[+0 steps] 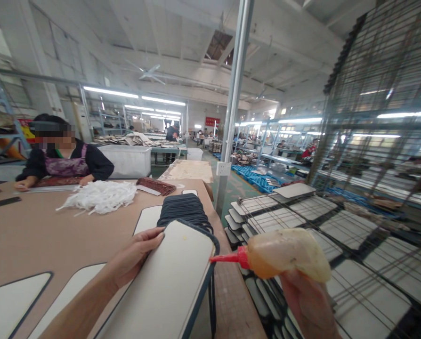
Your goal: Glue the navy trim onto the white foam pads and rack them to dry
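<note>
Fingers [150, 234] of the left hand [134, 258] pinch a white panel [164, 282] near the surface's [90, 235] right edge, the right hand [307, 301] gripping a red-tipped bottle [286, 252].

Clock readings are taken from the panel [168, 282], whose cream face is smooth and matt, like leather or coated board; the dark trim [216, 245] looks duller and cloth-like. Towards 3 o'clock, the bottle [290, 252] is translucent plastic, softly glossy and smudged, its red nozzle [231, 257] smooth, opaque plastic. The stack [185, 209] at 12 is matt and ridged. At 10, the table [83, 235] has a flat, matt brown surface. The strips [102, 197] at 11 look soft and crinkled, cloth or paper, unclear which; beyond them, the apron [69, 164] is patterned cloth. Towards 1 stand a smooth, shiny metal post [236, 94] and blue plastic pallets [255, 176].
</note>
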